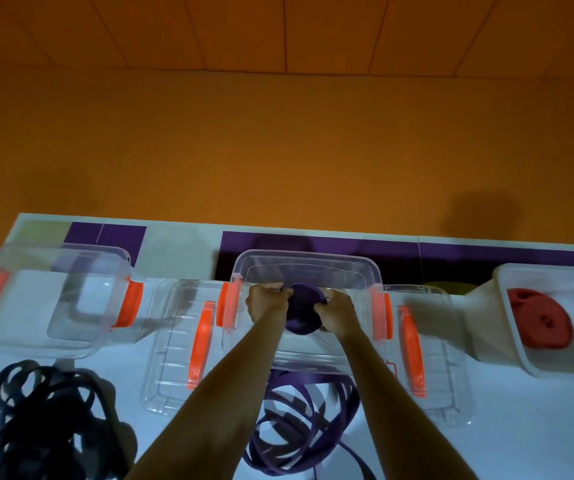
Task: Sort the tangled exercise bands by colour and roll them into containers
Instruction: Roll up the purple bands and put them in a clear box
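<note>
The purple roll (302,311) is gripped by the left hand (267,303) and right hand (336,311) inside the middle container (308,265); its edges are hidden by fingers.

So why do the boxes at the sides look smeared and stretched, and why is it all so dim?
In the head view the wide lens stretches the left container and white container at the edges, and blur smears them; the purple roll at centre is sharper; light is weak, with shadows on the orange wall.
</note>
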The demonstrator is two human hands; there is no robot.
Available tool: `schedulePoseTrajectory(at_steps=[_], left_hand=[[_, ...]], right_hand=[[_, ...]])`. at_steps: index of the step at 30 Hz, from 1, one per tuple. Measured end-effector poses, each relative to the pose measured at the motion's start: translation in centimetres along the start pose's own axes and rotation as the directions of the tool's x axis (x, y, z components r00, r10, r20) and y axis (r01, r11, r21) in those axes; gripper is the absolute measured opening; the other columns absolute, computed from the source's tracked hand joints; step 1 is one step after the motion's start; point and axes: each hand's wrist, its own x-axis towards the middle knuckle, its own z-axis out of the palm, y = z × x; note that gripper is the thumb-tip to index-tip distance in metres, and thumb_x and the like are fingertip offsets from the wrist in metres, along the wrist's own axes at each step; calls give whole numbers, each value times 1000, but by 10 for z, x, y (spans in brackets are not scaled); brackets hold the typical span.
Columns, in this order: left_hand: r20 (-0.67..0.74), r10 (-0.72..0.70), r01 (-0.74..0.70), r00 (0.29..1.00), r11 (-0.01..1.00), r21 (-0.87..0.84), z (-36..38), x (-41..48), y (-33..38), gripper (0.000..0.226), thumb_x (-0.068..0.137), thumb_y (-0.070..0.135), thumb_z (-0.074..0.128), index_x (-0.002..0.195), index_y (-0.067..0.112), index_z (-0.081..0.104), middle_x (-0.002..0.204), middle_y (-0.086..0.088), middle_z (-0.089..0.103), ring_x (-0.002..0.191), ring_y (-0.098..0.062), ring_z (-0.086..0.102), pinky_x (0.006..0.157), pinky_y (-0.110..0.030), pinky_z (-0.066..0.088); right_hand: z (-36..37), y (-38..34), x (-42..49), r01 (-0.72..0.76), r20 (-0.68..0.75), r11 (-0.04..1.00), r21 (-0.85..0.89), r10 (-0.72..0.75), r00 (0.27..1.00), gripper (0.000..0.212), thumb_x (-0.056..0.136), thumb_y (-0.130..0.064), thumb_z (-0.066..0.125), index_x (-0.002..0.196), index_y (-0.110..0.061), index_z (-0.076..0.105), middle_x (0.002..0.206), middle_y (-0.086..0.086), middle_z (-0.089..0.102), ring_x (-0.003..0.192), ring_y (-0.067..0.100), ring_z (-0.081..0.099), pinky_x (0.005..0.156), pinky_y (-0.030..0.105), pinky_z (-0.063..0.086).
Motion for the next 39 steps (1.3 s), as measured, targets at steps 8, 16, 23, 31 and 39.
schedulePoseTrajectory(at_steps=[8,16,23,31,39], left_hand=[[2,252,-249,968,953,171,-17,-24,6,12,96,18,71,86,13,66,86,-3,63,85,-21,61,74,-30,48],[170,724,-728,669,593,343,-85,-95,-34,16,95,8,57,89,13,71,83,-4,73,79,-25,70,70,-39,58],[143,915,-811,378,252,528,-146,-169,-137,11,81,10,79,78,16,70,69,0,66,60,-25,64,47,-31,47],[240,764,-729,599,396,559,-134,-182,-233,7,93,20,66,88,22,70,84,1,69,77,-26,68,61,-35,55],[459,577,-730,676,436,526,-105,-170,-237,45,102,28,59,147,31,50,139,1,63,123,-26,63,100,-40,55]], right_hand=[[-28,-26,-61,188,-98,976,-108,-199,975,18,101,-13,56,110,-14,71,100,5,71,90,21,67,77,29,52],[-41,-6,-189,424,-265,865,-268,-489,831,13,103,-23,55,104,-25,68,100,-9,71,90,11,67,81,33,56],[-6,82,-268,315,-202,865,-391,-415,887,13,103,-26,54,95,-29,64,90,-10,68,81,13,64,74,33,55],[19,145,-285,198,-61,888,-415,-244,968,31,101,-21,57,129,-28,65,124,-2,65,115,18,64,96,34,53],[32,150,-265,313,108,888,-338,-294,950,57,101,-20,57,155,-32,45,138,3,61,126,21,59,105,33,46]])
